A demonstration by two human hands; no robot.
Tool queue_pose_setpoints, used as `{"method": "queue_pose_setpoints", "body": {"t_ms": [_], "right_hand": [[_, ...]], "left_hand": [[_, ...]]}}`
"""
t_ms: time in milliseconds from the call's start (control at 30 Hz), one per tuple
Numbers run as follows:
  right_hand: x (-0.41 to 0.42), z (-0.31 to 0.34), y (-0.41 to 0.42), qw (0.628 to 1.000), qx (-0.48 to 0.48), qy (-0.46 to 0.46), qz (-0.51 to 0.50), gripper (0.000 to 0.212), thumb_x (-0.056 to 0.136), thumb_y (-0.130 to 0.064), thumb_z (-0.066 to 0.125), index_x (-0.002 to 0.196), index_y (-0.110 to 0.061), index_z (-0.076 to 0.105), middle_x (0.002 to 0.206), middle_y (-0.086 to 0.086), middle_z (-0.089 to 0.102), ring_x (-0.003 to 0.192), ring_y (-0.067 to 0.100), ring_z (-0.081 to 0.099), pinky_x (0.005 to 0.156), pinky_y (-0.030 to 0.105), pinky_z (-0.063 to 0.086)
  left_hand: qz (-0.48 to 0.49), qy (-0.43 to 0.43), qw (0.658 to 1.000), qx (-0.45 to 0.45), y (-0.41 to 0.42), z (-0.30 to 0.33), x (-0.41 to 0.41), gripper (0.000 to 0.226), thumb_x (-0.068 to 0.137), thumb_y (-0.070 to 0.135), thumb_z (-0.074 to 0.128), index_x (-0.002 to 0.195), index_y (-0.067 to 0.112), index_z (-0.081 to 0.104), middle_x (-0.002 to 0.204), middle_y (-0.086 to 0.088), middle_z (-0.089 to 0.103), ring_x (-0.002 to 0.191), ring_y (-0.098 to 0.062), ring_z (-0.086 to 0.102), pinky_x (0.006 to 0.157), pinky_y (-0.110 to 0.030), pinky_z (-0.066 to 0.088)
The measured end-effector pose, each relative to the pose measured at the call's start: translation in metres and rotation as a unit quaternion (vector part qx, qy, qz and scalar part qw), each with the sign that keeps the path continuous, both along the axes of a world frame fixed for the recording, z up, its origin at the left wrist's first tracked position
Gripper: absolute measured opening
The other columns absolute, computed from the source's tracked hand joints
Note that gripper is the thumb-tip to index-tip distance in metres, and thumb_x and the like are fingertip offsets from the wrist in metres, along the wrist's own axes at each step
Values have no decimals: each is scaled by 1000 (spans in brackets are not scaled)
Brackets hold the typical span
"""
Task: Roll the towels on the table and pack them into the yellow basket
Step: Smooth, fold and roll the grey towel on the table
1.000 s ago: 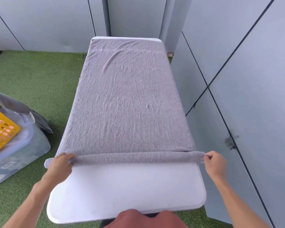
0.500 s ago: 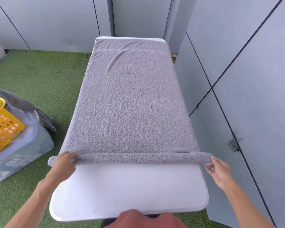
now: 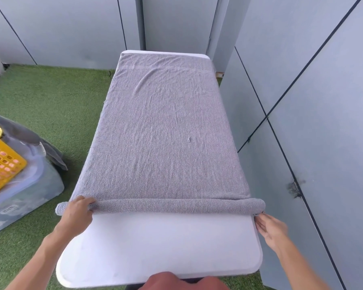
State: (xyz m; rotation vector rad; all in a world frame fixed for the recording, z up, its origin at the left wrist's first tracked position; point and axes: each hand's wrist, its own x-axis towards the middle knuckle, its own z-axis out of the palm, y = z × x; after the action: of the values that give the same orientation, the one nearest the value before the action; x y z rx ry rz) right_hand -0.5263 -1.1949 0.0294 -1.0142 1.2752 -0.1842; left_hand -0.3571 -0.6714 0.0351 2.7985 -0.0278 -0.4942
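My left hand (image 3: 77,213) curled over the rolled near edge of the grey towel (image 3: 166,130), my right hand (image 3: 270,229) touching the roll's other end with straight fingers, towel spread along the white table (image 3: 155,252), yellow basket (image 3: 2,162) left of the table on the grass

No text, brand, number or sign can be read anywhere in the picture; at the lower left of the frame the clear plastic bin (image 3: 19,197) carries a pale embossed mark on its near wall, too blurred to make out; above it, at the left edge, the yellow basket (image 3: 2,158) shows a small round label near its rim, cut by the frame and illegible; the grey towel (image 3: 166,130), the white table (image 3: 166,248) and the grey wall panels (image 3: 323,101) on the right bear no lettering.
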Motion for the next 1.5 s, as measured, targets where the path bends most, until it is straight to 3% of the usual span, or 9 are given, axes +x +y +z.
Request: {"method": "queue_pose_setpoints", "body": {"t_ms": [400,533,633,700,767,833,1000,1200,1500], "right_hand": [[-6,6,-30,996,6,-87,-31,17,96,-7,52,86,-20,58,67,-8,68,75,15,51,65,30,40],[-3,-2,-20,980,-180,75,46,21,91,-4,50,104,-14,64,82,3,62,72,19,52,65,31,45],[-4,2,4,892,-427,89,119,22,89,-13,53,108,-9,63,100,11,64,88,30,57,78,34,46],[-6,5,29,763,-597,35,245,18,90,-12,58,107,-10,63,105,6,61,104,26,52,95,39,38],[-3,-1,51,649,-657,9,385,28,86,-15,63,114,-13,62,113,1,56,112,21,47,102,35,32],[3,-11,62,611,-647,23,455,40,83,-11,65,123,-12,59,120,2,54,116,22,47,103,33,31],[26,-21,56,603,-634,69,478,31,84,-9,55,113,-5,64,108,6,62,104,27,56,95,34,33],[16,-8,54,647,-573,64,499,46,88,5,55,133,-6,51,134,3,48,129,18,37,110,26,21],[30,7,44,646,-530,139,531,34,85,-1,59,118,-6,62,117,6,64,117,27,52,101,33,35]], "left_hand": [[1,-7,1000,-4,-1,-1,-1,39,76,-10,59,112,3,67,97,-16,58,95,-38,57,85,-41,43],[1,-6,1000,-9,-1,0,-2,39,78,-8,59,114,3,66,98,-16,58,98,-38,56,87,-41,41],[-15,-17,999,-26,4,-2,-4,37,80,-9,59,114,2,65,98,-14,58,96,-36,57,85,-40,42],[-26,-20,999,-41,9,-4,-7,37,81,-11,57,115,0,65,97,-12,58,94,-34,57,83,-39,43],[-40,-27,998,-43,13,-7,-7,38,83,-12,52,118,0,63,98,-11,56,95,-33,54,85,-37,40],[-53,-23,998,-39,14,-8,-6,41,86,-11,46,122,1,61,100,-9,52,96,-30,50,86,-34,36],[-13,-74,995,-69,10,-10,-8,45,83,-16,48,120,4,63,103,-8,45,91,-29,51,83,-35,40],[5,-188,978,-88,4,-16,-29,34,77,-16,63,103,6,62,100,-10,54,88,-36,55,74,-48,47],[-107,-75,991,-37,31,-13,-1,25,88,-2,57,108,10,67,102,-3,62,100,-31,57,82,-38,44]]}}
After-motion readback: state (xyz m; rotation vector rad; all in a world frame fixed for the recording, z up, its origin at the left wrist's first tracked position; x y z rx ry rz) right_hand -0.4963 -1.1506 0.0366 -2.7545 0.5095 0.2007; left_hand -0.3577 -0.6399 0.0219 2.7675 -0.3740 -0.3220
